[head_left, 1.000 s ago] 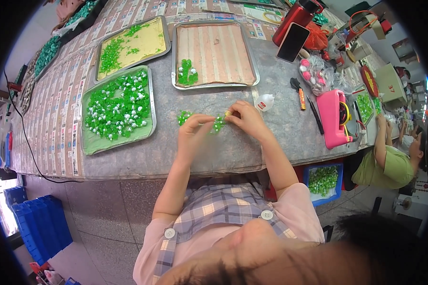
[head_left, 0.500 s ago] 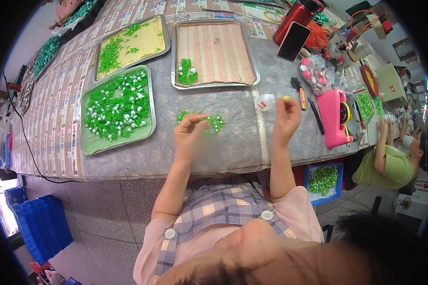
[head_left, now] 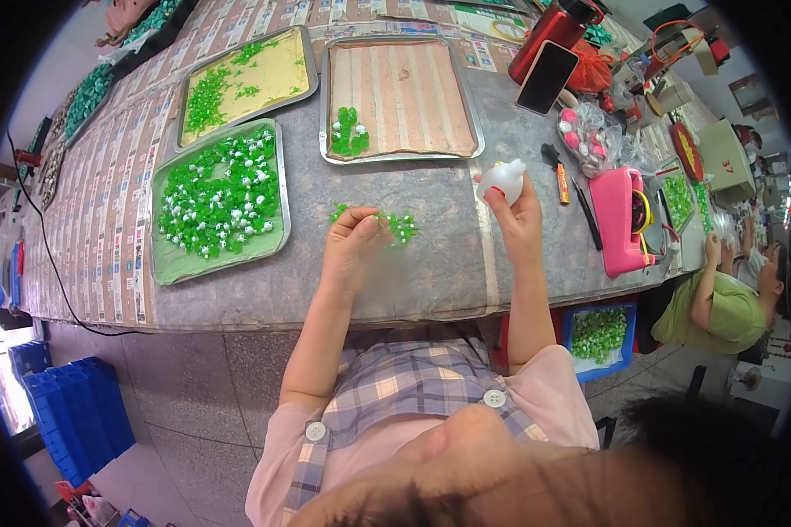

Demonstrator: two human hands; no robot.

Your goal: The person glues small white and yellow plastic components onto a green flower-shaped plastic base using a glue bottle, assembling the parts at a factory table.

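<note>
So the right hand [head_left: 517, 206] has come up off the worktop [head_left: 431, 263] and its fingers are now grasping a small white squeeze bottle [head_left: 504, 178], nozzle tipped over toward the left. A second ago both hands were pinched together over the little pile of green beads [head_left: 395, 227]; now only the left hand [head_left: 353, 249] is down there, fingers curled onto the pile's near edge, maybe pinching one bead, can't tell. My read: picking is paused and the bottle's contents, glue maybe, go on next. Beyond the left fingers sits a steel tray with a striped liner [head_left: 402, 97] holding a few finished green bits; off to their left is a tray full of green and white beads [head_left: 220, 202].
</note>
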